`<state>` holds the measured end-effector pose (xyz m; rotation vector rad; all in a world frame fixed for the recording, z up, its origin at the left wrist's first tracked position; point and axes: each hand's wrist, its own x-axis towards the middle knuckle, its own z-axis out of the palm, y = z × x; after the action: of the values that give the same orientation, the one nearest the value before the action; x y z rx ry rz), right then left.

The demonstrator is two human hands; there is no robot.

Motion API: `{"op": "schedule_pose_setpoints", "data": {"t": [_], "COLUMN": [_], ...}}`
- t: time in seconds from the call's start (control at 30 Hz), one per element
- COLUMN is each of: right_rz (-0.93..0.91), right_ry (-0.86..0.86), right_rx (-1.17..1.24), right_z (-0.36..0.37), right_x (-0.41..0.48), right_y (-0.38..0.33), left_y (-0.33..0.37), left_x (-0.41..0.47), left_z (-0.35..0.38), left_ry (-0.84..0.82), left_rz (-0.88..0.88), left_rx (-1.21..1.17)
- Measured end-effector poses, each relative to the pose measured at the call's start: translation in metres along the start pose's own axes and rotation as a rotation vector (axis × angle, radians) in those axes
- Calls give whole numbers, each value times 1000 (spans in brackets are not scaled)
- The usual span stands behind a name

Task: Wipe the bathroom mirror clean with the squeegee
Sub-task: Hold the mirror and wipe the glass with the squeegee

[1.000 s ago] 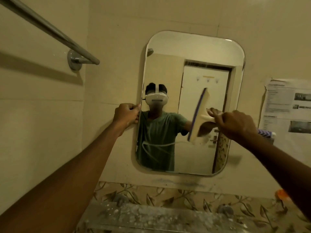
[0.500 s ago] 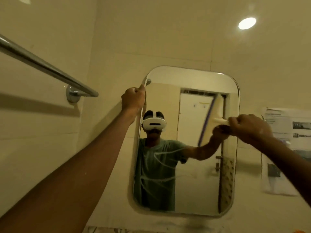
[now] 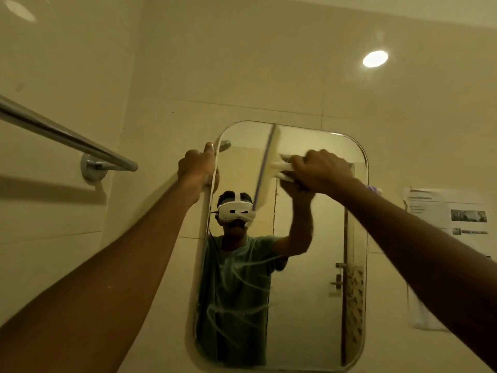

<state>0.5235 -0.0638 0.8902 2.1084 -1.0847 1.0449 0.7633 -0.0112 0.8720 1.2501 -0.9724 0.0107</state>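
Leftward now, the squeegee (image 3: 269,168) in the right hand's (image 3: 320,170) grip; left hand (image 3: 196,165) clutches streaked mirror's (image 3: 309,292) edge.

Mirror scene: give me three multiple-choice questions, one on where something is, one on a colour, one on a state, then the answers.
1. Where does the left hand rest?
A. on the mirror's upper left edge
B. on the towel bar
C. on the paper sheet

2. What colour is the squeegee's blade strip?
A. red
B. purple
C. black

3. What is the right hand doing?
A. hanging empty
B. gripping the squeegee handle
C. pressing the wall

Answers: 1 A, its fingers curl over the mirror rim, apart from the towel bar. 2 B, a purple strip runs along the squeegee. 3 B, its fingers close round the white handle, blade near the mirror's top.
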Motion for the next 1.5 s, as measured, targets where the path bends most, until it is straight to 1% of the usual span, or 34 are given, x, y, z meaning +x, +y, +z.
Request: {"op": "schedule_pose_setpoints", "data": {"t": [0.07,0.13,0.2,0.23,0.3,0.43,0.47,0.53,0.63,0.7,0.77,0.87,1.0,1.03,1.13,1.2,1.27,1.33,1.43,1.5], "right_rz": [183,322,354,323,180,-71,-113,-97,124,283,420,498,497,491,488,417,307,257,259,312], "right_ry": [10,6,19,22,9,-5,4,11,62,45,38,80,141,144,166,213,238,232,186,170], "right_rx": [66,85,102,85,26,53,38,44,207,280,338,367,353,392,658,707,667,602,507,490], "right_z": [-3,-5,-9,-11,-16,-4,-2,-3,-12,-16,-14,0,-9,-15,-31,-37,-34,-24,-1,20], "right_x": [-14,-28,-32,-28,-9,42,50,49,31,16,0,-16,-28,-27,-19,-14,-12,-18,-43,-69], "right_y": [46,78,86,78,43,-46,-54,-50,-2,40,61,63,52,49,36,26,21,16,9,5], "left_y": [-1,-2,-5,-6,-8,-7,-6,-6,-6,-6,-6,-7,-12,-14,-17,-18,-18,-18,-19,-21], "left_x": [0,0,0,0,-1,-1,-1,-1,-1,-4,-6,-9,-8,-7,-6,-6,-6,-6,-3,-1], "left_z": [-1,-4,-6,-6,-7,-8,-8,-7,-5,-4,-4,-4,-4,-4,-5,-5,-5,-5,-4,-3], "left_ry": [-30,-64,-105,-116,-135,-180,-194,-206,-189,-163,-140,-122,-102,-102,-86,-74,-66,-55,-48,-58], "left_rz": [7,16,14,17,17,-34,-47,-57,-45,-24,1,37,112,124,149,163,172,181,212,228], "left_rx": [-28,-69,-110,-139,-191,-223,-227,-241,-233,-203,-174,-131,-75,-69,-51,-38,-24,-12,20,44]}}
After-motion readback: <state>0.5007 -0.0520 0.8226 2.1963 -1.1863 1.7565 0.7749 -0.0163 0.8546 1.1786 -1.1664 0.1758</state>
